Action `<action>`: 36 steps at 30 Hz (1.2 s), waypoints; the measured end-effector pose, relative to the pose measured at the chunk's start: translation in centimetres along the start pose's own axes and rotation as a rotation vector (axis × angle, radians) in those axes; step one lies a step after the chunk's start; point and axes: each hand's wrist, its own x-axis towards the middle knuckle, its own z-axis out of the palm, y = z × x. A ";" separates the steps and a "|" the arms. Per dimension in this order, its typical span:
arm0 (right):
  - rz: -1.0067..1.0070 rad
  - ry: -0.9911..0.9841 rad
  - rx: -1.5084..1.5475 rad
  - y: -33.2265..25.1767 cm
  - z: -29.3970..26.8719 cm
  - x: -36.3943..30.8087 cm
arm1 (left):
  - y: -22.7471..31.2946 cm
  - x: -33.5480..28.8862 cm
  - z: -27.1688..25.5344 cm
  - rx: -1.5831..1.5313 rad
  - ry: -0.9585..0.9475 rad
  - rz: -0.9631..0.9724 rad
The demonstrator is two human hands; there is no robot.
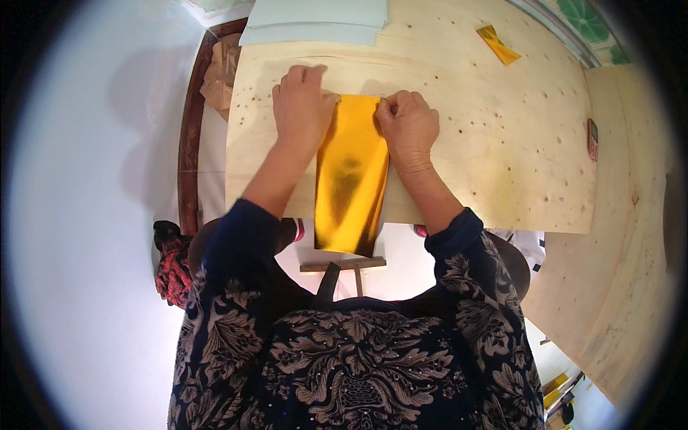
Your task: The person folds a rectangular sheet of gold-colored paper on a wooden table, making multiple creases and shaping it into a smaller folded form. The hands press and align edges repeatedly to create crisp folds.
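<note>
A shiny gold foil paper sheet point(351, 168) lies on the wooden table, its near end hanging past the front edge. At its far left corner, my left hand point(301, 104) pinches the sheet between thumb and fingers. My right hand point(410, 127) grips the far right corner the same way, fingers curled in. The sheet's far edge runs straight between my two hands. Farther off at the back right rests a small twisted piece of gold foil paper point(498, 45), apart from both hands.
Pale bluish sheets point(315, 25) are stacked at the table's far left. A small red and dark handheld device point(593, 140) sits by the right edge of the wooden table point(494, 158). Brown crumpled paper point(221, 75) is beyond the left edge, and a second wooden board point(623, 272) adjoins on the right.
</note>
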 end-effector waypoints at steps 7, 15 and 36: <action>-0.041 0.053 -0.090 0.4 0.8 -0.2 | 1.7 -6.2 2.5 0.304 -0.014 0.229; 0.102 -0.155 -0.135 0.1 0.0 0.0 | 1.1 -6.0 1.8 0.344 -0.166 0.151; 0.410 -0.423 0.101 1.6 0.0 3.4 | -0.1 -6.5 -0.7 0.445 -0.070 0.041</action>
